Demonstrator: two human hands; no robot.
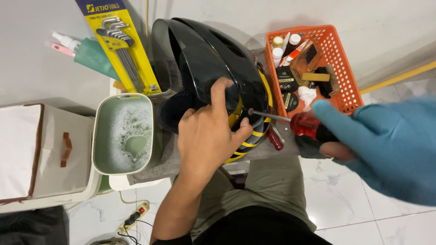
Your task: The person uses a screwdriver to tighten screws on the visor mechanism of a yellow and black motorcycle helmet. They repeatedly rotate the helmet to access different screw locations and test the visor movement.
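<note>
A black helmet (213, 54) with yellow stripes rests on a grey cloth over a small stand in front of me. My left hand (206, 136) grips the helmet's lower side, thumb pressed up on the shell. My right hand (338, 149), mostly wrapped in blue fabric (390, 145), holds a screwdriver (306, 124) by its red and black handle. The metal shaft points left and its tip meets the helmet's side just beside my left fingers.
An orange basket (343, 68) with bottles, tins and a brush stands at the right. A pale green tub of soapy water (101, 136) sits at the left, beside a white box (27, 149). A yellow pack of hex keys (120, 45), a second red-handled tool (274, 139) and a floor power strip (134, 218) are nearby.
</note>
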